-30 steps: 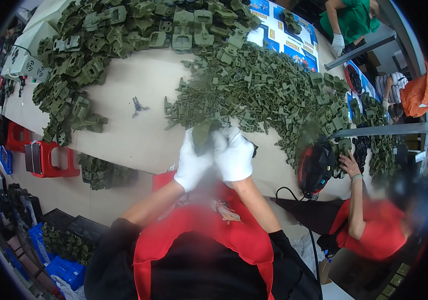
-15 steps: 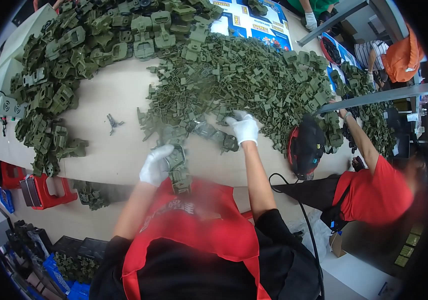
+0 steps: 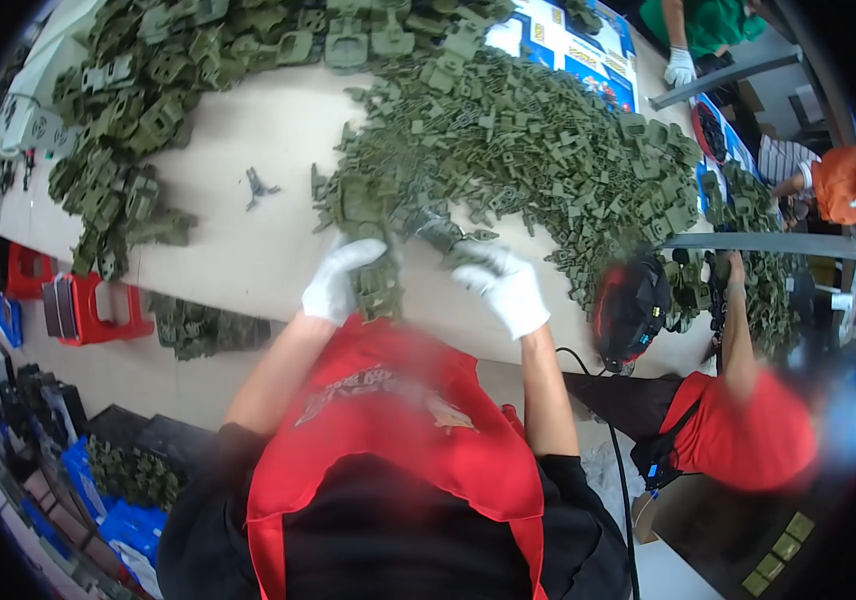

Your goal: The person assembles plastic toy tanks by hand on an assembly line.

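The person's left hand [image 3: 332, 284], in a white glove, is just beyond the upper left corner of the red apron [image 3: 378, 425], its thumb reaching across to the right and its other fingers mostly hidden. The right hand [image 3: 518, 298], also gloved in white, is beyond the apron's upper right corner, its fingers bent and pointing inward to the left. The bare left forearm [image 3: 276, 375] slants inward along the apron's left side; the bare right forearm [image 3: 550, 400] extends nearly straight forward beside its right edge. Black sleeves [image 3: 573, 510] flank the apron, ending near the elbows.
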Demonstrator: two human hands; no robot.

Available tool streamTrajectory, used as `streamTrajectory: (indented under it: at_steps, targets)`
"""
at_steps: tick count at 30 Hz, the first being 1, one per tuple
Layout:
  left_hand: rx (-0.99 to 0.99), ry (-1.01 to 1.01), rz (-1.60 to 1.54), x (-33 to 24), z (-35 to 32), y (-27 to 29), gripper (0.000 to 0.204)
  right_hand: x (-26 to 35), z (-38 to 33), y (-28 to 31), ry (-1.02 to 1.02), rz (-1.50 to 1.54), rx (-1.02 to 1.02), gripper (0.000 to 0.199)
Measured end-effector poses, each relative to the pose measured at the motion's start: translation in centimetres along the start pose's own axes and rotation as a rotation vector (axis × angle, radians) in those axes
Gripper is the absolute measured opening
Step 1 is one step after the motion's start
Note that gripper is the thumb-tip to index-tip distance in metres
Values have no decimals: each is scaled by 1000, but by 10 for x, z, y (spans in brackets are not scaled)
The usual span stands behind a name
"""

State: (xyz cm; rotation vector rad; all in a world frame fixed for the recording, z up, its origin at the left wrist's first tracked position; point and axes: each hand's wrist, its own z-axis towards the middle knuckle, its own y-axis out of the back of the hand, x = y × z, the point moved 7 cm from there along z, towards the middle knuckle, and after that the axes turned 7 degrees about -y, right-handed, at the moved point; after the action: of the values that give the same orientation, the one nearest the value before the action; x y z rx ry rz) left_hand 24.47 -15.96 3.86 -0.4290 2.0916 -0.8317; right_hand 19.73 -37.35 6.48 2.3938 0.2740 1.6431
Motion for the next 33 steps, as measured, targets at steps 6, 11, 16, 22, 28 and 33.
streamTrajectory:
  at_steps: [6, 11, 16, 22, 28, 33]
  targets:
    - [-98, -133, 56, -1, -6, 5, 32, 49, -33, -59, 142, -319, 57, 33]
    - [-137, -336, 100, -19, -17, 11, 31, 88, -49, -60, 417, -835, 17, 13]
    - [-110, -362, 215, -13, -26, 7, 30, 89, -27, -67, 43, -916, 29, 37]
    - [-143, -446, 321, -8, -31, 17, 29, 96, -23, -86, -19, -963, 23, 38]
    - [-113, -331, 282, -11, -32, 16, 24, 89, -29, -88, 51, -934, -53, 35]
    - [-131, -431, 388, -10, -33, 16, 23, 98, -37, -102, 184, -1072, -83, 31]
